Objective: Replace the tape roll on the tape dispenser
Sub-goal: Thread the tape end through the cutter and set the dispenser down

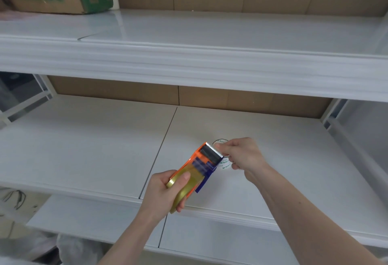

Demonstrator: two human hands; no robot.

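1. The yellowish tape roll [184,185], seated in the orange tape dispenser [201,159], is gripped by the left hand [165,193].
2. The tape end by the serrated blade [214,149] is pinched by the right hand [241,155].
3. Both are held above the white shelf [84,149], where an empty core [225,163] lies.

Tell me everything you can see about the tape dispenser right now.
The tape dispenser is orange plastic with a dark blue part, a black roller and a serrated metal blade at its far end. It carries a yellowish tape roll. The left hand grips it at the roll end, tilted above the white shelf; the right hand pinches near the blade.
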